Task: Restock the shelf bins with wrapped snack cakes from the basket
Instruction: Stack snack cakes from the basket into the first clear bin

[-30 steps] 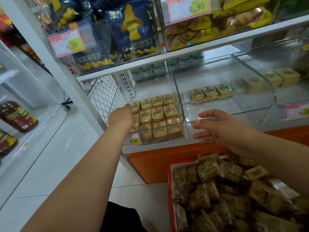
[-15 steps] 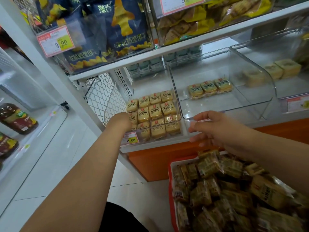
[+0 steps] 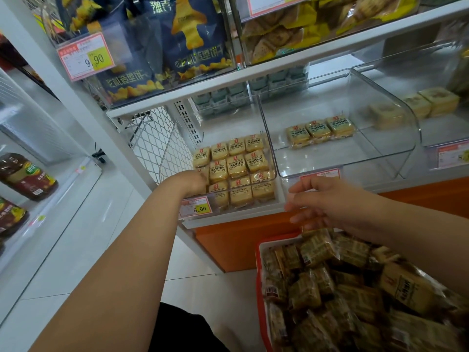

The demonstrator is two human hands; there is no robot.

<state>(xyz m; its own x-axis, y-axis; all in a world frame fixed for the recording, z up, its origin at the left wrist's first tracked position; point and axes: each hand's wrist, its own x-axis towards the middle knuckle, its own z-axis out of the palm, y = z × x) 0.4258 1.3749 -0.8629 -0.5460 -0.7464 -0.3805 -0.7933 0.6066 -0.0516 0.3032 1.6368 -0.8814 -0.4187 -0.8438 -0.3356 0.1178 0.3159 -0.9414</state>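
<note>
Wrapped cakes [image 3: 355, 295] heaped in basket [image 3: 261, 252]

left hand [image 3: 194, 180] fingers hidden inside bin [image 3: 272, 158], basket [image 3: 260, 275] cut off by frame

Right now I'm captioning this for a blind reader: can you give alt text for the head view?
A person's left hand reaches into a clear bin of wrapped cakes, while the right hand hovers open above a red basket heaped with more. The next bin holds only three.

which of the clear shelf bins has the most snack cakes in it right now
The leftmost bin, where the left hand reaches: it holds rows of cakes, while the middle bin has just three and the right bin a few.
</note>
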